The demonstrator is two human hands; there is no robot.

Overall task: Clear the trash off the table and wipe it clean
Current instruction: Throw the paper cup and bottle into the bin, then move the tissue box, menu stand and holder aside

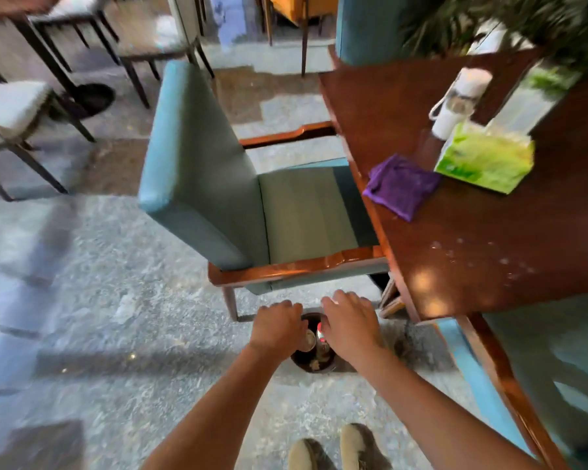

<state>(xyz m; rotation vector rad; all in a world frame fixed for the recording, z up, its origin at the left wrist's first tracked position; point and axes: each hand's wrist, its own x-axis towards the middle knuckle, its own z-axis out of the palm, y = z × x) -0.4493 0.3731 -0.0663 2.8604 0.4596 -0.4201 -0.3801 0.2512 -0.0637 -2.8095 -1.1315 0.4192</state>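
My left hand (278, 325) and my right hand (349, 322) hang side by side, backs up, over a small dark round bin (314, 362) on the floor. Their fingers droop loosely downward and I see nothing held in either. Inside the bin lie a round cup (309, 340) and a red-and-white item (319, 333). On the brown wooden table (472, 286) at the right lies a folded purple cloth (401, 186). White specks (479, 257) are scattered on the tabletop near its front part.
A green tissue pack (486, 161) and a white bottle (455, 103) stand on the table behind the cloth. A teal chair (201, 171) with wooden arms stands against the table just beyond the bin. More chairs and tables stand at the far left.
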